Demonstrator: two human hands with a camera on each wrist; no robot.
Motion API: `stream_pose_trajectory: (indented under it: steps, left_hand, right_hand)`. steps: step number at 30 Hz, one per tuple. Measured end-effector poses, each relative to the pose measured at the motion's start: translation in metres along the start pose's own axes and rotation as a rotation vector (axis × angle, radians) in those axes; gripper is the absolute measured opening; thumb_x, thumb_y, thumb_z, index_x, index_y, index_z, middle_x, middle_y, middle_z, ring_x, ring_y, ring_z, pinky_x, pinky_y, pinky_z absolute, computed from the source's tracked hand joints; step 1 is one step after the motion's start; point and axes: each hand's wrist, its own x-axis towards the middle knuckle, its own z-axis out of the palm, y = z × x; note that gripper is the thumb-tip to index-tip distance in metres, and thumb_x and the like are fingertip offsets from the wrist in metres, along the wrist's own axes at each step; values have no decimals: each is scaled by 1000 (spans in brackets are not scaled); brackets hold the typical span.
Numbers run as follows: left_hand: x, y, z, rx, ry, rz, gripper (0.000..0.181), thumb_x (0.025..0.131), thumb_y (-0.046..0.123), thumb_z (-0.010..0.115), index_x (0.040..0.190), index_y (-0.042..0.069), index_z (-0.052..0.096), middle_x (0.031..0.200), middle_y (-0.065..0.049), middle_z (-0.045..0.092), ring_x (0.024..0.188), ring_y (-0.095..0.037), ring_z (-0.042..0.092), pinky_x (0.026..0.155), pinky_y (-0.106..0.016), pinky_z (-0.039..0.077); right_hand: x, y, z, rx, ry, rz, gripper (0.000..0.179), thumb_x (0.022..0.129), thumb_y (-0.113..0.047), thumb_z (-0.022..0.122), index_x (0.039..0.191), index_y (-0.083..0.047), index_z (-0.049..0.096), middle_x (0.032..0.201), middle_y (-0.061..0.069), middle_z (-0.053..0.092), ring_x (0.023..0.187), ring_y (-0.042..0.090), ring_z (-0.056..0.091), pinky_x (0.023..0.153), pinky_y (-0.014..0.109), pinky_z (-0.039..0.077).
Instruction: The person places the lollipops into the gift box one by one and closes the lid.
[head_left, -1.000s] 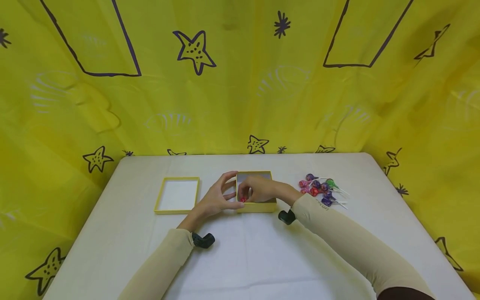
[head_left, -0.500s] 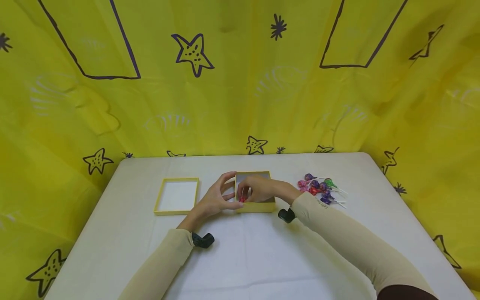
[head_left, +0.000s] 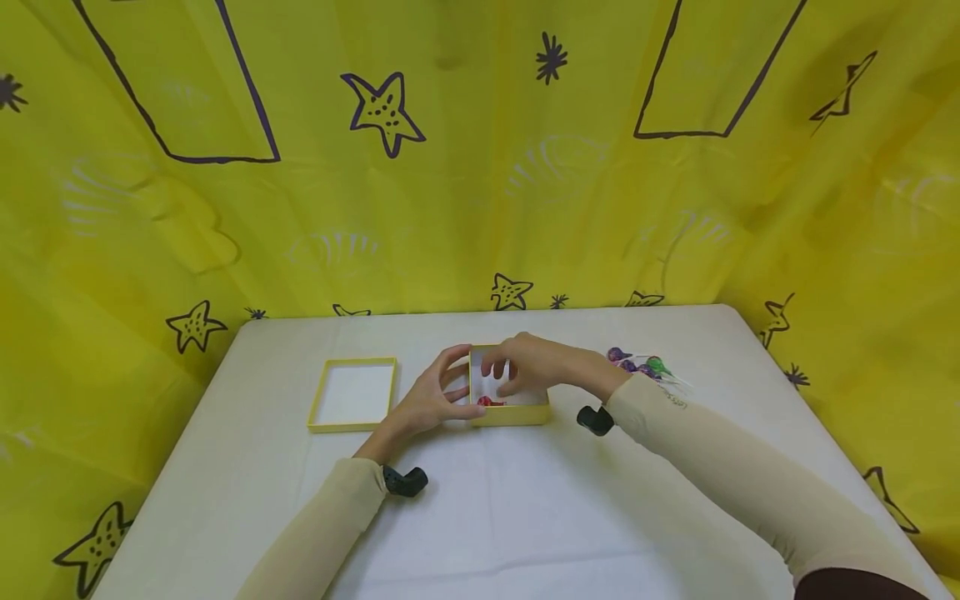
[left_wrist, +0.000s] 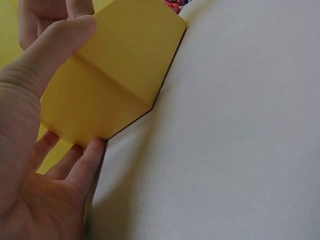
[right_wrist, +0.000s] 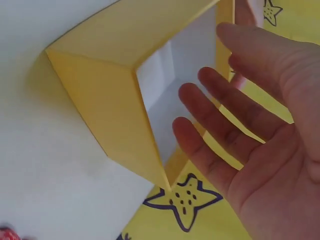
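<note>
My left hand [head_left: 430, 400] grips the left side of a yellow box [head_left: 517, 415] with a white inside. In the left wrist view, its thumb lies at the box's upper edge and its fingers press against the side wall [left_wrist: 90, 102]. A red-wrapped lollipop [head_left: 488, 402] lies in the box by the front left corner. My right hand [head_left: 540, 363] hovers over the box opening, holding nothing. The right wrist view shows its fingers [right_wrist: 210, 117] spread and loosely bent in front of the opening; the lollipop is not visible there.
Left of the box lies a shallow yellow-rimmed lid [head_left: 352, 428], white side up. Several wrapped lollipops [head_left: 649, 368] are piled on the white-covered table [head_left: 480, 517] at the right, partly hidden by my right forearm. A yellow patterned curtain [head_left: 450, 208] surrounds the table.
My right hand has let go of the red lollipop, leaving it in the box, and has risen and moved right with its fingers loosened. My left hand stays on the box.
</note>
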Motion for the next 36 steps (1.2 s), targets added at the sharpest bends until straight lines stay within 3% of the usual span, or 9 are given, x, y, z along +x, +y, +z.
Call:
stream_pose_trajectory:
  steps: [4, 7, 18, 20, 22, 25, 27, 31, 36]
  left_hand:
    - [0, 0, 1, 10, 9, -4, 99, 77, 3, 90, 155, 24, 33, 162, 3, 33, 149, -21, 36, 110, -35, 49]
    - [0, 0, 1, 16, 11, -13, 99, 77, 5, 91, 155, 26, 33, 162, 4, 33, 149, -21, 35, 110, -35, 49]
    - [2, -3, 0, 9, 7, -11, 101, 76, 6, 92, 155, 26, 34, 162, 3, 34, 149, -21, 35, 110, -35, 49]
    - [1, -4, -1, 13, 7, -15, 101, 76, 6, 92, 155, 27, 34, 162, 4, 33, 149, -20, 35, 110, -34, 49]
    - [1, -5, -2, 12, 6, -14, 101, 76, 6, 92, 155, 28, 34, 162, 4, 33, 150, -20, 35, 110, -34, 49]
    - [1, -5, -2, 13, 6, -13, 102, 76, 6, 92, 156, 28, 33, 163, 4, 32, 149, -19, 35, 110, -33, 49]
    - [1, -5, -2, 14, 5, -12, 102, 75, 6, 92, 156, 27, 33, 163, 4, 32, 149, -19, 35, 110, -33, 49]
    - [2, -5, -3, 26, 5, -19, 103, 75, 8, 93, 156, 27, 33, 163, 4, 32, 149, -20, 35, 110, -35, 49]
    - [2, -5, -3, 32, 3, -24, 102, 76, 11, 93, 156, 28, 33, 163, 3, 32, 150, -21, 35, 111, -37, 48]
  right_hand:
    - [-12, -2, -9, -6, 51, -51, 35, 93, -14, 78, 125, -5, 68, 117, 11, 72, 103, 31, 68, 92, 45, 60]
    - [-22, -1, -14, -12, 93, -43, 39, 92, -17, 79, 128, -8, 68, 124, 10, 70, 108, 32, 66, 95, 50, 58]
    - [-71, 16, -22, -52, 215, 45, 43, 91, -20, 80, 132, -14, 67, 130, 0, 67, 115, 28, 64, 95, 43, 59]
    - [-80, 19, -22, -31, 228, 77, 43, 92, -19, 79, 133, -13, 66, 131, 2, 66, 99, 24, 69, 88, 39, 61]
    - [-90, 23, -23, -19, 245, 103, 44, 92, -19, 79, 133, -12, 66, 130, 4, 66, 97, 22, 68, 76, 33, 62]
    - [-103, 30, -24, -10, 254, 145, 44, 92, -19, 79, 133, -11, 65, 127, 6, 67, 86, 19, 68, 69, 30, 61]
    - [-111, 37, -22, -39, 272, 147, 42, 91, -19, 80, 131, -11, 66, 124, 4, 68, 99, 19, 66, 77, 34, 62]
    - [-127, 50, -16, -93, 304, 155, 42, 90, -21, 81, 129, -11, 68, 120, 4, 70, 102, 20, 65, 91, 45, 59]
    - [-144, 64, -7, -129, 345, 164, 43, 87, -17, 84, 125, -4, 69, 121, 12, 71, 107, 31, 66, 96, 54, 57]
